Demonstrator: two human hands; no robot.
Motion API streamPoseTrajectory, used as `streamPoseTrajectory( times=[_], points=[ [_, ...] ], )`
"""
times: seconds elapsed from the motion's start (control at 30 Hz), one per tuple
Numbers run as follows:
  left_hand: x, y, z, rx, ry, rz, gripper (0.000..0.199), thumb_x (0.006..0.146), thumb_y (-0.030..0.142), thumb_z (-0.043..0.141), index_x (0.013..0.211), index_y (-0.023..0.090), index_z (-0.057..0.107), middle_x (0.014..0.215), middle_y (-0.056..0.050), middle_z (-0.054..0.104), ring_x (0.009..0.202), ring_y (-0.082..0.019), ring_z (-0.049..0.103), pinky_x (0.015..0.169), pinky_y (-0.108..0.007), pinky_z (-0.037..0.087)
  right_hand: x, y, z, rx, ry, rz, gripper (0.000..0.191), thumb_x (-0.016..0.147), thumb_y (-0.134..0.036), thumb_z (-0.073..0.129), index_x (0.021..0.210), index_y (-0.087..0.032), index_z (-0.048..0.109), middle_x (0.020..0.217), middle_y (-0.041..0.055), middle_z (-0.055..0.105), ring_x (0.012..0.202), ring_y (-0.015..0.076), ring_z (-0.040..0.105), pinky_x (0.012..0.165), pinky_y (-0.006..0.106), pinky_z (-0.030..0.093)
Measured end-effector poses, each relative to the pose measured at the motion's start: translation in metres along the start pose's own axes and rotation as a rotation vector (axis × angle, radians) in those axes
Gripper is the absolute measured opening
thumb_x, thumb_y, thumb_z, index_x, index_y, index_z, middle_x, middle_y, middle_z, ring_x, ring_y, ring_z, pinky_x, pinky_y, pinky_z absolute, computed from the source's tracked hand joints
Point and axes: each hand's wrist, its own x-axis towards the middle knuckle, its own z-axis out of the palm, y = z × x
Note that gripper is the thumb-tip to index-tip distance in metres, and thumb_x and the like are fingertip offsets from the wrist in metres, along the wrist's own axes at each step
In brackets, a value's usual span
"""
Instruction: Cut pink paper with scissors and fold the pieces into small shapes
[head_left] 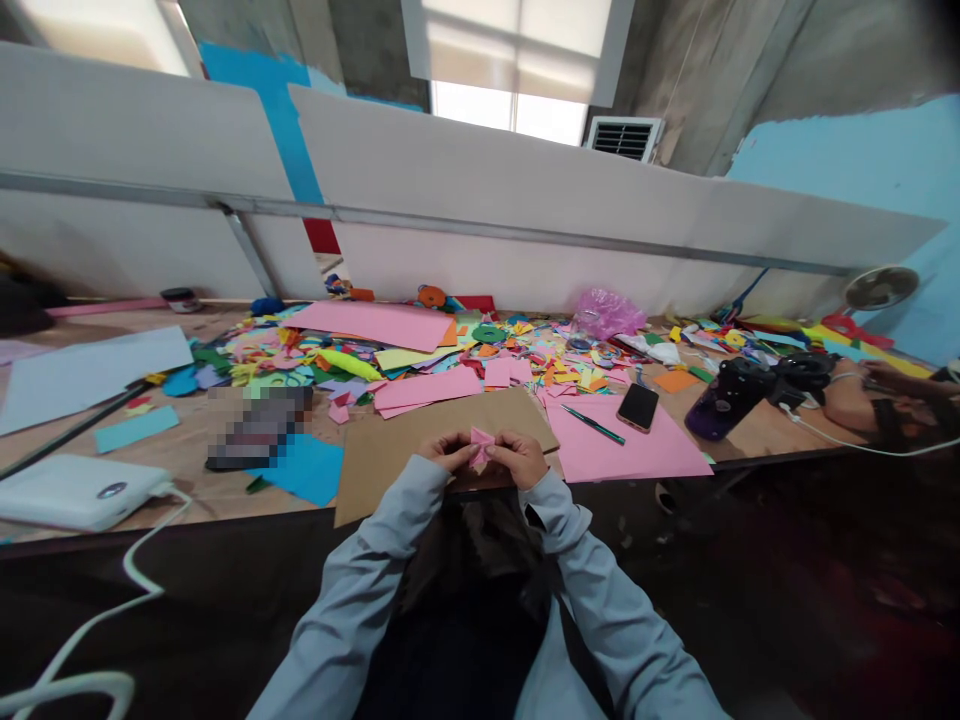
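Note:
A small folded piece of pink paper (481, 446) is pinched between my two hands, above the front edge of a brown board (382, 455). My left hand (448, 451) grips its left side with closed fingers. On its right side, my right hand (522, 458) holds it between thumb and fingers. To the right of the board a pink sheet (600, 460) lies on the table, with a dark green pen (592, 424) and a phone (638, 407) on it. Pink strips (431, 391) lie just behind the board.
Colourful paper scraps (555, 360) cover the back of the table. At left are a blue sheet (311, 470), a blurred-out dark object (259, 430) and a white power bank (82, 492) with a cable. A dark bottle (724, 400) and a person's arm (855, 395) are at right.

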Motion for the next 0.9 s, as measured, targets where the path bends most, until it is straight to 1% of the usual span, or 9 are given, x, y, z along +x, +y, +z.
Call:
streamPoseTrajectory(
  times=[0.1, 0.17, 0.23, 0.3, 0.37, 0.5, 0.6, 0.77, 0.9],
  points=[
    [0.003, -0.004, -0.003, -0.026, 0.022, 0.003, 0.041, 0.042, 0.041, 0.084, 0.066, 0.013, 0.067, 0.048, 0.002, 0.059, 0.04, -0.008, 0.049, 0.04, -0.02, 0.037, -0.001, -0.001, 0.001, 0.039, 0.001, 0.022, 0.028, 0.077, -0.042, 0.059, 0.064, -0.018, 0.055, 0.055, -0.0025, 0.057, 0.049, 0.0112, 0.052, 0.047, 0.022, 0.04],
    [0.006, -0.007, -0.006, -0.063, 0.052, 0.019, 0.04, 0.044, 0.041, 0.083, 0.066, 0.014, 0.066, 0.049, 0.003, 0.059, 0.041, -0.008, 0.05, 0.042, -0.02, 0.04, -0.002, -0.002, 0.002, 0.075, 0.037, 0.011, 0.026, 0.08, -0.044, 0.056, 0.075, -0.018, 0.058, 0.067, -0.0006, 0.063, 0.052, 0.0124, 0.056, 0.049, 0.024, 0.044],
    [0.009, -0.011, -0.009, -0.098, 0.074, 0.037, 0.039, 0.044, 0.041, 0.083, 0.067, 0.014, 0.066, 0.052, 0.003, 0.061, 0.043, -0.007, 0.051, 0.045, -0.02, 0.044, -0.002, -0.001, 0.002, 0.062, 0.076, -0.079, 0.022, 0.08, -0.04, 0.058, 0.09, -0.021, 0.06, 0.081, 0.0011, 0.065, 0.063, 0.0139, 0.061, 0.056, 0.026, 0.047],
    [0.011, -0.013, -0.011, -0.119, 0.084, 0.047, 0.038, 0.043, 0.039, 0.083, 0.066, 0.013, 0.066, 0.051, 0.002, 0.061, 0.042, -0.007, 0.051, 0.045, -0.02, 0.044, -0.002, 0.0, 0.001, -0.017, 0.083, -0.204, 0.024, 0.076, -0.032, 0.063, 0.098, -0.022, 0.061, 0.089, 0.002, 0.065, 0.072, 0.0145, 0.061, 0.063, 0.027, 0.048],
    [0.013, -0.015, -0.012, -0.127, 0.076, 0.045, 0.038, 0.043, 0.038, 0.083, 0.065, 0.013, 0.066, 0.051, 0.002, 0.062, 0.04, -0.007, 0.051, 0.043, -0.02, 0.044, -0.001, 0.0, 0.001, -0.114, 0.064, -0.296, 0.022, 0.075, -0.026, 0.065, 0.097, -0.022, 0.064, 0.089, 0.0027, 0.065, 0.076, 0.0151, 0.06, 0.066, 0.027, 0.048],
    [0.013, -0.014, -0.013, -0.128, 0.036, 0.024, 0.037, 0.041, 0.036, 0.084, 0.065, 0.013, 0.068, 0.052, 0.001, 0.063, 0.04, -0.009, 0.053, 0.042, -0.021, 0.044, -0.001, -0.002, 0.001, -0.19, 0.043, -0.378, 0.015, 0.075, -0.021, 0.065, 0.09, -0.022, 0.067, 0.087, 0.0038, 0.066, 0.083, 0.0174, 0.061, 0.072, 0.028, 0.047],
    [0.01, -0.011, -0.013, -0.127, 0.012, 0.007, 0.035, 0.042, 0.036, 0.084, 0.064, 0.014, 0.068, 0.052, 0.0, 0.064, 0.041, -0.01, 0.054, 0.044, -0.023, 0.046, -0.001, -0.005, 0.001, -0.195, 0.06, -0.369, 0.011, 0.075, -0.024, 0.066, 0.085, -0.021, 0.068, 0.081, 0.0035, 0.066, 0.078, 0.017, 0.061, 0.071, 0.028, 0.047],
    [0.003, -0.005, -0.008, -0.103, -0.011, 0.005, 0.033, 0.047, 0.038, 0.081, 0.063, 0.014, 0.067, 0.05, 0.0, 0.064, 0.041, -0.011, 0.055, 0.043, -0.022, 0.043, 0.0, -0.008, 0.0, -0.182, 0.106, -0.328, 0.01, 0.072, -0.028, 0.069, 0.078, -0.019, 0.069, 0.077, 0.0033, 0.066, 0.074, 0.0163, 0.06, 0.069, 0.028, 0.046],
    [-0.001, -0.001, -0.003, -0.062, -0.026, 0.029, 0.034, 0.048, 0.042, 0.08, 0.062, 0.014, 0.067, 0.054, -0.002, 0.066, 0.046, -0.012, 0.057, 0.048, -0.023, 0.044, -0.001, -0.008, 0.001, -0.09, 0.143, -0.201, 0.018, 0.071, -0.035, 0.068, 0.075, -0.017, 0.066, 0.074, 0.003, 0.065, 0.068, 0.0154, 0.059, 0.064, 0.027, 0.046]
  ],
)
